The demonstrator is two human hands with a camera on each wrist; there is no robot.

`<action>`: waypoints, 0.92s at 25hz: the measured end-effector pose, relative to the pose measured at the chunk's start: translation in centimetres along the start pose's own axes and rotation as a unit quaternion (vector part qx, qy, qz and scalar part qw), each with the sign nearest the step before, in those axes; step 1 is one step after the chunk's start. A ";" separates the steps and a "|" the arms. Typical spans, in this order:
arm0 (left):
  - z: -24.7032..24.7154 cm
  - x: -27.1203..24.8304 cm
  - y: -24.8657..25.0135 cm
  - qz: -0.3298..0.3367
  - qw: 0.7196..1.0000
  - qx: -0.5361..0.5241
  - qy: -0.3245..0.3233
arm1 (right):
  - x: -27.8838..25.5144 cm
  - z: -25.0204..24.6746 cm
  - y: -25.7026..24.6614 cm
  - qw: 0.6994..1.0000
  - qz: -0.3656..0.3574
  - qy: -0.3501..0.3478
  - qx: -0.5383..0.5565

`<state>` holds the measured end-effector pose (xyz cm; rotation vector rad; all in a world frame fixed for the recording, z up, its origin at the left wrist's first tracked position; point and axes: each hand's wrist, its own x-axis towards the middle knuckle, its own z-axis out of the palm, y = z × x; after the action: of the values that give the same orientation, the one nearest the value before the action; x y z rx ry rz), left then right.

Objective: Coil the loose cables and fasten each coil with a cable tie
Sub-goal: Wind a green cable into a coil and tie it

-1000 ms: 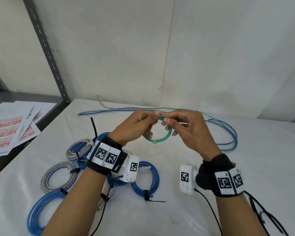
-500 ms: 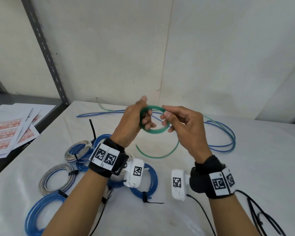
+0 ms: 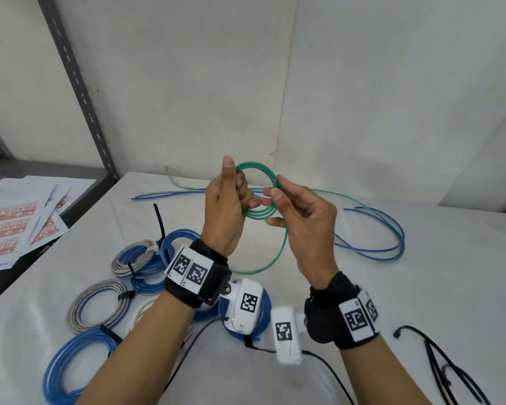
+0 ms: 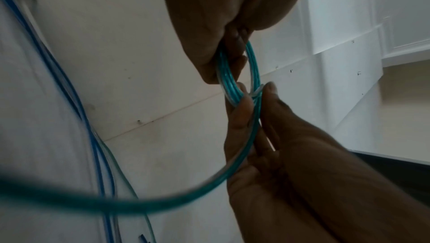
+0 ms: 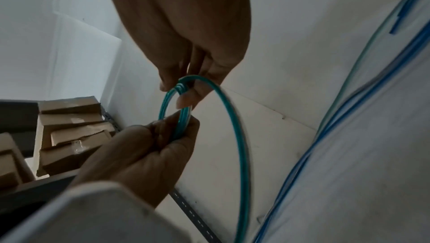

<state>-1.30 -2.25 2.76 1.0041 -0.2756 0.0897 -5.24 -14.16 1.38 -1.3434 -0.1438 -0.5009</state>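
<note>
A green cable coil [image 3: 257, 168] of a few turns hangs in the air between both hands, above the white table [image 3: 421, 287]. My left hand [image 3: 237, 182] grips the coil's left side, thumb pointing up. My right hand [image 3: 276, 188] pinches the right side where the loose green tail [image 3: 281, 249] leaves, drops to the table and runs off to the back right. From the left wrist, the coil [image 4: 253, 63] sits between thumb and fingers of the left hand [image 4: 223, 53]. In the right wrist view, the right hand [image 5: 186, 85] pinches the coil [image 5: 163, 107] from above.
Several tied blue and grey coils, such as a grey coil [image 3: 94, 305] and a blue coil [image 3: 67, 369], lie front left. A black cable tie [image 3: 159, 220] stands among them. A loose blue cable [image 3: 371, 249] loops at the back right. Printed papers [image 3: 12, 229] lie left, a black lead [image 3: 438, 363] right.
Both hands have risen from near the table. The single green loop has become a small coil of a few turns, and the free tail has shortened.
</note>
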 end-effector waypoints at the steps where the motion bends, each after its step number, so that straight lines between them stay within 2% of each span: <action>1: 0.1 -0.1 -0.1 -0.002 1.000 -0.004 0.000 | -0.1 0.1 0.0 1.000 -0.008 0.009 -0.002; 4: -0.4 0.1 0.4 -0.040 0.998 0.045 -0.034 | 0.5 -0.9 -0.8 0.999 -0.019 0.008 -0.032; 7: -1.2 0.5 0.9 -0.081 0.988 0.114 -0.071 | 1.1 -2.5 -1.6 0.997 0.000 -0.041 -0.067; 11: -2.0 0.6 1.2 -0.051 0.967 0.208 -0.137 | 1.4 -3.5 -1.8 0.991 0.013 -0.085 -0.107; 13: -2.5 0.6 1.2 -0.025 0.942 0.284 -0.177 | 1.5 -3.7 -1.8 0.983 -0.006 -0.093 -0.157; 17: -2.7 0.2 1.2 0.024 0.857 0.453 -0.245 | 1.3 -3.9 -1.9 0.953 -0.007 -0.175 -0.249; 19: -2.8 0.4 1.1 0.051 0.820 0.509 -0.257 | 1.2 -3.6 -1.9 0.948 0.005 -0.181 -0.261; 20: -3.0 0.5 1.0 0.065 0.820 0.507 -0.257 | 1.1 -3.5 -2.0 0.954 0.008 -0.167 -0.250; 21: -3.2 0.7 1.0 0.074 0.838 0.484 -0.242 | 1.2 -3.4 -2.0 0.963 0.003 -0.148 -0.227; 23: -3.2 1.0 1.0 0.073 0.900 0.390 -0.181 | 1.2 -3.0 -1.8 0.979 -0.020 -0.110 -0.168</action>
<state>0.08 0.94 2.28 1.8051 -0.6890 0.1556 -5.53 -17.61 2.77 -1.7301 -0.2775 -0.4217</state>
